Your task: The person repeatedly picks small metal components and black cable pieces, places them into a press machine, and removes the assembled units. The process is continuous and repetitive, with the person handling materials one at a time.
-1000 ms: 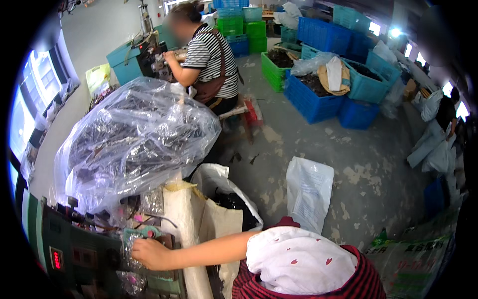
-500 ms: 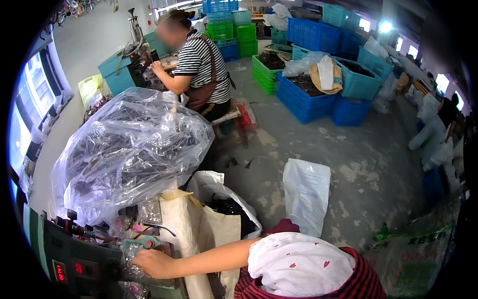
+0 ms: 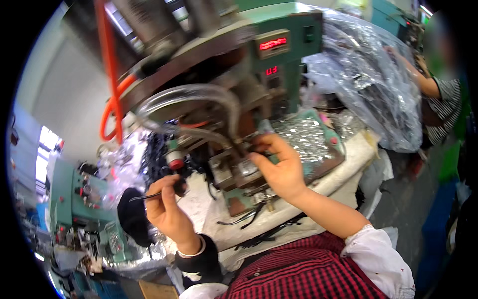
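Observation:
My left hand (image 3: 172,217) is closed in a pinch in front of the green machine (image 3: 254,62). A thin black strip (image 3: 144,197) sticks out from its fingers, beside a small red-ended knob (image 3: 175,162). My right hand (image 3: 285,172) reaches to the metal die block (image 3: 246,172) under the machine's head. Its thumb and fingers are drawn together there; what they hold, if anything, is too small and blurred to name. Next to that hand lies a tray of small shiny silver pieces (image 3: 303,137).
Clear hoses (image 3: 199,92) and an orange hose (image 3: 113,114) hang around the machine. Black strips (image 3: 271,234) lie on the pale cloth (image 3: 318,202). A big clear plastic bag (image 3: 366,74) stands at right, with a co-worker in a striped sleeve (image 3: 445,99) beyond. Another green machine (image 3: 67,194) stands left.
My view has swung left to the machine. My right hand has gone from the silver pieces to the die block. My left hand has come into view with the black strip.

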`<state>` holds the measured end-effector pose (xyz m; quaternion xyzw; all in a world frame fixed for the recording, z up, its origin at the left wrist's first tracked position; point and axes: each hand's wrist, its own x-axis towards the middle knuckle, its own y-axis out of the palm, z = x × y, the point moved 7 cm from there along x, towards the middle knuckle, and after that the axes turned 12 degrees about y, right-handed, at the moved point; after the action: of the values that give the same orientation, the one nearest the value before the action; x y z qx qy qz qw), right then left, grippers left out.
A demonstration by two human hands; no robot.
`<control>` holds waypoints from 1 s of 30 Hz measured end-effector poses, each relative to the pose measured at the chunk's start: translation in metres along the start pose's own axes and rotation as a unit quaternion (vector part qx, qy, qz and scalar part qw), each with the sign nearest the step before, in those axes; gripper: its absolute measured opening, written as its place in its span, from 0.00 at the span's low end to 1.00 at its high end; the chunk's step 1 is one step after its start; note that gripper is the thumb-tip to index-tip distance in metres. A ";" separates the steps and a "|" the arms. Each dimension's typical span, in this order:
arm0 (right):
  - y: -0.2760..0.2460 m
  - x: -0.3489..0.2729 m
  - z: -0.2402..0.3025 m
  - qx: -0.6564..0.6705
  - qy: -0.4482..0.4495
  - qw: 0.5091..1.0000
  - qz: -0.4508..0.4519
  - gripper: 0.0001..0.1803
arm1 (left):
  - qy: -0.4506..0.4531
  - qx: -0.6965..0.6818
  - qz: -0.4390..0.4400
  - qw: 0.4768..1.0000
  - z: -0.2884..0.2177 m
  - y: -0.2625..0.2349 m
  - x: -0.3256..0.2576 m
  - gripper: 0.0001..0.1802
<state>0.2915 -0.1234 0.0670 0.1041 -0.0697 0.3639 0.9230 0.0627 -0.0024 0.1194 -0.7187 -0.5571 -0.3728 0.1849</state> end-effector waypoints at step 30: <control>-0.122 0.023 -0.024 -0.514 -0.099 0.842 -0.128 0.07 | 0.401 0.174 0.314 0.843 -0.027 0.121 -0.070 0.17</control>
<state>0.3932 -0.1900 0.0307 -0.3417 -0.3240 0.1421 0.8707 0.1603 -0.1049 0.1027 -0.5989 -0.2344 -0.4475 0.6214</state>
